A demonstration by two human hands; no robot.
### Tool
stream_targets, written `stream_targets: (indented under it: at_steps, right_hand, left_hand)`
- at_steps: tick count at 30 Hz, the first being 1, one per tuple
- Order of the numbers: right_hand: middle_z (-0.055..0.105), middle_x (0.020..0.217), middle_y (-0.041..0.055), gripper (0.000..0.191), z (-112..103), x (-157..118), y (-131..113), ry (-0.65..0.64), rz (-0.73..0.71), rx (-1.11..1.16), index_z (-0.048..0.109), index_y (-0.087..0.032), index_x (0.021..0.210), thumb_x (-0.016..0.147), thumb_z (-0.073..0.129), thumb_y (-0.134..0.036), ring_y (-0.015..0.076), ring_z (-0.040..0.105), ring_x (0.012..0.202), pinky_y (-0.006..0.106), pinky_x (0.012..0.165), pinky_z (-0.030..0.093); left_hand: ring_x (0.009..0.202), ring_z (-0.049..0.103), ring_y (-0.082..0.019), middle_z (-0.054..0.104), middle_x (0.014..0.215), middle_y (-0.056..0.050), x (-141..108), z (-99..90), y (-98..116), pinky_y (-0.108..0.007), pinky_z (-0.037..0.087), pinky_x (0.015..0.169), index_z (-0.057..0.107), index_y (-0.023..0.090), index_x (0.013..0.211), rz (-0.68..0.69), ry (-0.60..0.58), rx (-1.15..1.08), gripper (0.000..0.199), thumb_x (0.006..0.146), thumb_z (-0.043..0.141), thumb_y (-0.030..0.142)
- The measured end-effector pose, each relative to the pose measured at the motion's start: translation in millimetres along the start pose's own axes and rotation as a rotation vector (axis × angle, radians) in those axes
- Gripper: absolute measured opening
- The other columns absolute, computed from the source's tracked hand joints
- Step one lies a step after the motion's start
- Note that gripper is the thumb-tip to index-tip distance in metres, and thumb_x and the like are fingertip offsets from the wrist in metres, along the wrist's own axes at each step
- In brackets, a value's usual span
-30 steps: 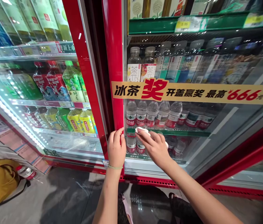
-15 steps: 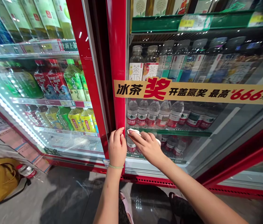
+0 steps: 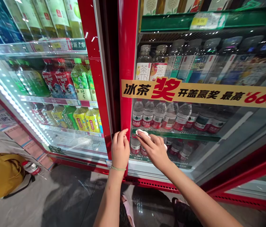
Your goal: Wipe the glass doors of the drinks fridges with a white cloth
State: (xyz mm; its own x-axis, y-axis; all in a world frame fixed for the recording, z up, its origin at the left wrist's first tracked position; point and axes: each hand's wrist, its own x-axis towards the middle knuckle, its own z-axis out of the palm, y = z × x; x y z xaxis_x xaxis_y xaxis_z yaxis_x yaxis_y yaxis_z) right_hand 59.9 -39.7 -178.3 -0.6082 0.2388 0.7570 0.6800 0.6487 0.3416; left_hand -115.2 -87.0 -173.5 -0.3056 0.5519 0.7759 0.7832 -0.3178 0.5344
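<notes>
My right hand [image 3: 155, 149] presses a folded white cloth [image 3: 142, 133] flat against the glass door [image 3: 206, 148] of a red-framed drinks fridge, low down near the door's left edge. Whether the cloth is fabric or paper tissue I cannot tell. Just to the left, my left hand [image 3: 120, 149] is closed on the red door frame [image 3: 127, 113], fingers bent at its edge; its fingertips are partly hidden. A thin green band circles the left wrist. Behind the glass, water bottles [image 3: 159, 116] with red labels stand on green-edged shelves.
A yellow banner [image 3: 194, 93] with lettering crosses the glass above my hands. At left, a second lit fridge [image 3: 93, 78] holds rows of drinks. A mustard bag [image 3: 4, 173] and a bottle [image 3: 31, 167] lie on the grey floor [image 3: 71, 189], beside stacked cartons [image 3: 26, 138].
The view has shifted slightly left, so the fridges appear further right. Both hands keep their places low on the door, the right one still pressing the cloth to the glass.
</notes>
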Motion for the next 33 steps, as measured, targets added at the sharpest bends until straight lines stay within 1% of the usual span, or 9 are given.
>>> stream_targets:
  at_steps: [2,6,12,17,22,25,27,30,33]
  right_hand:
    - [0.058,0.150,-0.0024,0.046,2.2,-1.1,-3.9,-0.009,0.001,0.004,0.060,-0.024,0.141,0.096,0.058,-0.014,0.0253,0.051,0.109,0.041,0.089,0.043]
    - [0.058,0.150,-0.0035,0.042,8.7,-8.6,-11.3,-0.058,-0.126,0.025,0.064,-0.025,0.136,0.095,0.060,-0.015,0.0231,0.052,0.106,0.039,0.085,0.045]
    - [0.060,0.148,0.0007,0.051,12.6,-20.0,-12.4,-0.005,0.057,0.043,0.055,-0.023,0.146,0.096,0.058,-0.013,0.0250,0.051,0.107,0.041,0.087,0.046]
    - [0.062,0.145,-0.0001,0.052,11.8,-20.0,-11.2,-0.055,-0.067,0.093,0.055,-0.026,0.145,0.095,0.059,-0.013,0.0232,0.054,0.104,0.038,0.082,0.049]
    - [0.068,0.136,0.0072,0.048,-0.8,-20.7,-2.7,0.007,0.061,0.298,0.049,-0.020,0.146,0.099,0.052,-0.012,0.0219,0.057,0.098,0.037,0.088,0.053]
    - [0.069,0.129,0.0092,0.038,-11.3,-13.6,3.9,0.014,0.122,0.404,0.055,-0.020,0.136,0.100,0.047,-0.011,0.0211,0.058,0.099,0.036,0.087,0.054]
    - [0.067,0.125,0.0102,0.031,-18.4,-6.2,8.9,0.039,0.180,0.380,0.061,-0.020,0.127,0.100,0.049,-0.012,0.0211,0.059,0.101,0.035,0.085,0.054]
    - [0.062,0.120,0.0115,0.022,-29.1,7.0,17.4,0.153,0.291,0.236,0.069,-0.023,0.114,0.098,0.056,-0.015,0.0226,0.059,0.102,0.033,0.079,0.053]
    - [0.062,0.121,0.0107,0.023,-39.4,19.0,24.6,0.151,0.310,0.127,0.071,-0.026,0.109,0.095,0.058,-0.013,0.0253,0.055,0.105,0.039,0.086,0.053]
  left_hand:
    - [0.107,0.065,-0.019,0.066,0.114,-0.007,-0.4,-0.1,-0.5,-0.036,0.054,0.097,0.062,0.023,0.126,0.002,0.007,-0.007,0.033,0.100,0.044,0.013]
    - [0.106,0.065,-0.018,0.066,0.113,-0.007,-1.1,0.9,-0.6,-0.035,0.055,0.096,0.062,0.023,0.124,-0.009,0.018,-0.013,0.032,0.100,0.044,0.014]
    - [0.106,0.065,-0.018,0.066,0.113,-0.007,-3.1,1.8,0.3,-0.035,0.055,0.095,0.062,0.023,0.125,-0.015,0.008,-0.027,0.032,0.101,0.044,0.014]
    - [0.106,0.065,-0.018,0.067,0.112,-0.007,-4.2,3.0,0.7,-0.035,0.055,0.095,0.062,0.023,0.124,-0.016,0.012,-0.029,0.031,0.101,0.043,0.015]
    - [0.106,0.064,-0.018,0.067,0.113,-0.007,-4.4,3.5,2.1,-0.035,0.054,0.095,0.062,0.023,0.124,-0.030,0.008,-0.036,0.030,0.101,0.045,0.015]
    - [0.105,0.064,-0.018,0.066,0.112,-0.007,-4.5,3.6,3.1,-0.035,0.054,0.095,0.063,0.023,0.124,-0.036,0.011,-0.036,0.030,0.101,0.045,0.016]
    - [0.104,0.064,-0.018,0.066,0.111,-0.007,-4.6,3.7,3.6,-0.035,0.054,0.095,0.063,0.024,0.124,-0.034,0.006,-0.036,0.030,0.101,0.045,0.016]
    - [0.105,0.064,-0.019,0.066,0.112,-0.007,-4.9,4.3,3.9,-0.036,0.054,0.096,0.063,0.024,0.124,-0.032,0.003,-0.034,0.030,0.101,0.044,0.017]
    - [0.107,0.064,-0.019,0.066,0.112,-0.008,-5.1,5.1,3.9,-0.037,0.053,0.096,0.063,0.024,0.124,-0.030,0.008,-0.029,0.030,0.101,0.045,0.018]
